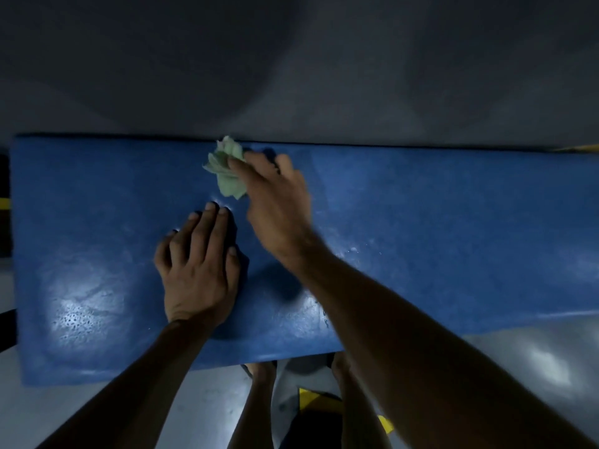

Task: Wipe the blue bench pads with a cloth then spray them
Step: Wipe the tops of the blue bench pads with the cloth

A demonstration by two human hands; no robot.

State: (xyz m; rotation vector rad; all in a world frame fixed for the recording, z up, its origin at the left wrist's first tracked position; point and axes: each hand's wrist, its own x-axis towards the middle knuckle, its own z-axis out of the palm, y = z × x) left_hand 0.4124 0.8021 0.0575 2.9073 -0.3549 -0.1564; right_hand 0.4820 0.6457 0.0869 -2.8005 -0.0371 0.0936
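Across the dim room's grey floor [518, 367] stretches a glossy blue surface [437, 228]. Near its far edge, the right hand [275, 202] has fingers clamped on a crumpled green cloth [228, 171]. Left hand [197, 270] rests flat beside it, fingers spread.

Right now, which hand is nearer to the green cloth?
The right hand: it grips the green cloth near the far edge of the blue pad. The left hand lies flat on the pad, nearer the person, not touching it.
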